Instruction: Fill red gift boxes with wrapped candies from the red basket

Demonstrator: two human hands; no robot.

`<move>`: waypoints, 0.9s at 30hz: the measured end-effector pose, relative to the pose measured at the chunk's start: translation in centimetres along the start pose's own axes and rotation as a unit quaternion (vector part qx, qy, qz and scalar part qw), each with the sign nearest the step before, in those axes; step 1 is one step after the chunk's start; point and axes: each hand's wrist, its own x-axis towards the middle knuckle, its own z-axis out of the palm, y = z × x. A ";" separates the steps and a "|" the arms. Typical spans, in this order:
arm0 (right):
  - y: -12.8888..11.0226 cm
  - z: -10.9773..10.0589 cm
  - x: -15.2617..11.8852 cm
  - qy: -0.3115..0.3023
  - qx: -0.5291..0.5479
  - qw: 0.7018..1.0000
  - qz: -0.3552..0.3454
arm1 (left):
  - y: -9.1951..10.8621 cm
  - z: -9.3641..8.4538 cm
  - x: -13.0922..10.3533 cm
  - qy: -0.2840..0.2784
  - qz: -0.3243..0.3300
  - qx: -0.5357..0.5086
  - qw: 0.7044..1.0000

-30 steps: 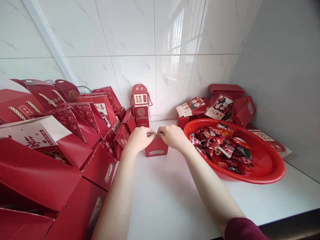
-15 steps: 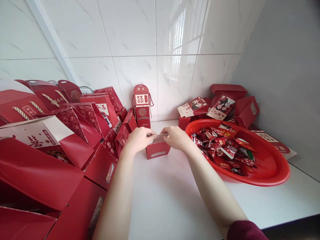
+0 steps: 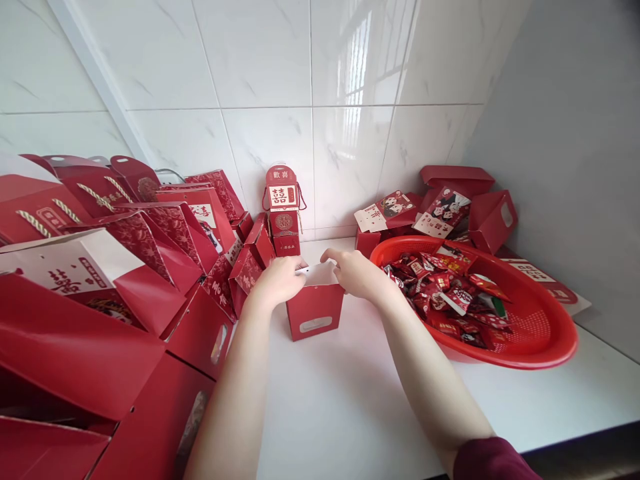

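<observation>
A red paper gift box (image 3: 316, 313) stands upright on the white tabletop, an oval window low on its front and its pale inside showing at the top. My left hand (image 3: 281, 280) is closed on the box's upper left edge, fingertips at the rim. On the opposite upper corner, my right hand (image 3: 359, 275) has its fingers bent over the rim, closed on that side. Thumbs and some fingertips are partly hidden. To the right of my right forearm is a red plastic basket (image 3: 545, 333) with several wrapped sweets (image 3: 457, 300).
Red gift boxes and bags (image 3: 120, 287) crowd the left side. A tall red box (image 3: 283, 207) stands against the tiled wall (image 3: 260, 60). More red boxes (image 3: 493, 220) lie piled at the back right, and a flat printed card (image 3: 545, 280) sits behind the basket.
The gift box has come slightly toward me, and more of its front and inside shows. My hands have moved a little further apart at its top.
</observation>
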 end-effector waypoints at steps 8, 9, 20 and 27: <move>0.5 -0.6 -0.2 0.000 -0.039 0.999 -0.029 | -1.8 -0.2 0.8 -0.099 0.039 -0.187 0.977; 0.6 -0.8 -0.2 -0.005 -0.045 0.999 -0.018 | -2.2 -0.2 0.9 -0.113 0.046 -0.220 0.968; -0.8 -0.5 -0.6 0.110 0.004 0.990 -0.087 | -4.0 1.2 2.3 -0.104 0.084 -0.342 0.930; -5.8 2.5 -1.4 0.035 -0.074 0.993 -0.081 | -3.5 0.9 1.7 -0.123 0.053 -0.356 0.925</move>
